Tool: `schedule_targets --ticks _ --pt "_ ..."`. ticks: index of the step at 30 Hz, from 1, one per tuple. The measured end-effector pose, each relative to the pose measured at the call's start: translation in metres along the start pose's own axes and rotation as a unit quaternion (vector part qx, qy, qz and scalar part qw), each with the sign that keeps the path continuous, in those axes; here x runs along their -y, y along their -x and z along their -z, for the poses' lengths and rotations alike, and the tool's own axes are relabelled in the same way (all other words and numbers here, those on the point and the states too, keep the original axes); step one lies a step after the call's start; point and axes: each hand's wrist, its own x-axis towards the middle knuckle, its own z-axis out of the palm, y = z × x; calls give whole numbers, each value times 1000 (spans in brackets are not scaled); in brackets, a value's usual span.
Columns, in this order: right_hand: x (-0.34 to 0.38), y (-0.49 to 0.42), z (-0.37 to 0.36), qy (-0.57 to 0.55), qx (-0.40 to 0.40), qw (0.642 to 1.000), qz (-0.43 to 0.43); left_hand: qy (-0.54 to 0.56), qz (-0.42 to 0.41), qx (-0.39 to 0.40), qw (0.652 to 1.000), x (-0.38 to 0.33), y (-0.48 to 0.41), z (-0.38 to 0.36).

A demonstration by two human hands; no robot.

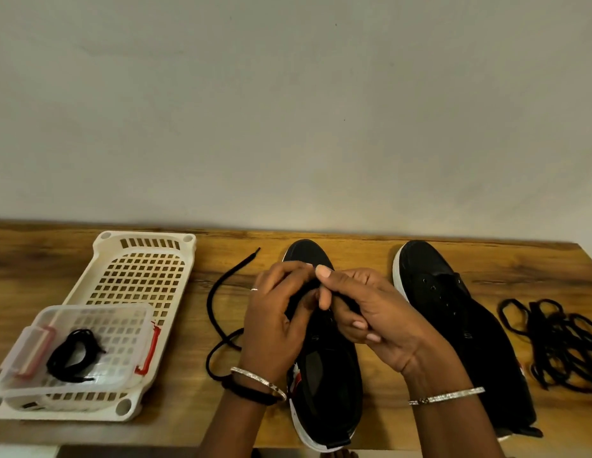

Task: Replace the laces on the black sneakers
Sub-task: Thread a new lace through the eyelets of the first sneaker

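Observation:
Two black sneakers with white soles stand on the wooden table, toes pointing to the wall. Over the eyelets of the left sneaker [331, 375] my left hand [275, 319] and my right hand [364, 312] meet, fingers curled, pinching a black lace [215, 312]. That lace trails out to the left in a loop on the table. The right sneaker [453, 312] has bare eyelets and no lace. A tangle of black laces [559, 345] lies to its right. Another bundled black lace [73, 355] sits in a clear box.
A white perforated plastic tray [142, 269] lies at the left, with a clear plastic box [89, 328] with red clips resting on it. A plain wall stands right behind the table [370, 249]. The table's front edge runs just below the sneakers' heels.

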Motion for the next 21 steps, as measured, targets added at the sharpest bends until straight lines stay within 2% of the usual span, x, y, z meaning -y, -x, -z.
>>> schedule_targets --ticks 3,8,14,18,21 --pt "-1 4 7 13 -3 1000 -13 7 34 -63 997 2 -2 1" --pt "-1 6 30 -99 -82 992 22 -31 196 -221 955 26 -5 25" --pt "-8 4 37 -101 -128 986 29 -90 225 -238 940 41 -2 37" --pt "-13 3 37 -33 -142 989 6 -91 240 -280 925 45 0 41" --pt "-13 3 34 14 -156 988 -18 -99 241 -268 927 41 0 41"
